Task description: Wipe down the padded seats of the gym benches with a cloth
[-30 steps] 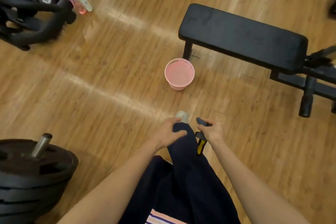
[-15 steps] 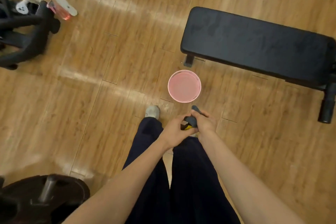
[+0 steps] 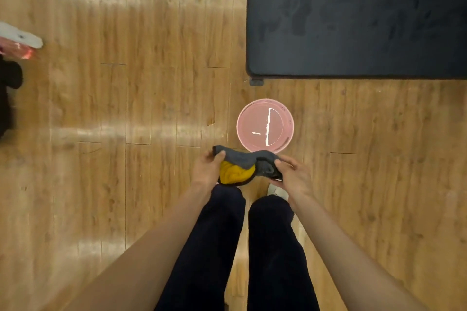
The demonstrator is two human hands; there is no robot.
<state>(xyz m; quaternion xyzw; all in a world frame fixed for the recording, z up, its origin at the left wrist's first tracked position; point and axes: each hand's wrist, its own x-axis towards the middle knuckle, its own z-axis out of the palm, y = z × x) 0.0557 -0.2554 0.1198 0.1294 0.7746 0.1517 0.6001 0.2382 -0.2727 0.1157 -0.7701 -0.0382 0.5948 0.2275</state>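
We've got the cloth (image 3: 246, 164) held in both hands just above our knees, over the floor (image 3: 151, 108) and at the near edge of the bucket (image 3: 265, 126). The left hand (image 3: 206, 171) pinches the grey edge at the left corner, with the yellow side bunched under its thumb; the right hand (image 3: 293, 174) grips the other end, fingers curled round the fold. The two-handed hold reads as spreading or refolding it to get a flat wiping face, probably before a dip, since the pink bucket sits directly ahead and has liquid in it, judging by the glare. The bench (image 3: 358, 28) is just past the bucket, pad not touched by the cloth at this moment; its surface looks blotchy, could be damp, can't tell. The bucket is parked beside the bench foot, likely so we can reach both without stepping. A spray bottle (image 3: 20, 40) lies at far left, well apart.
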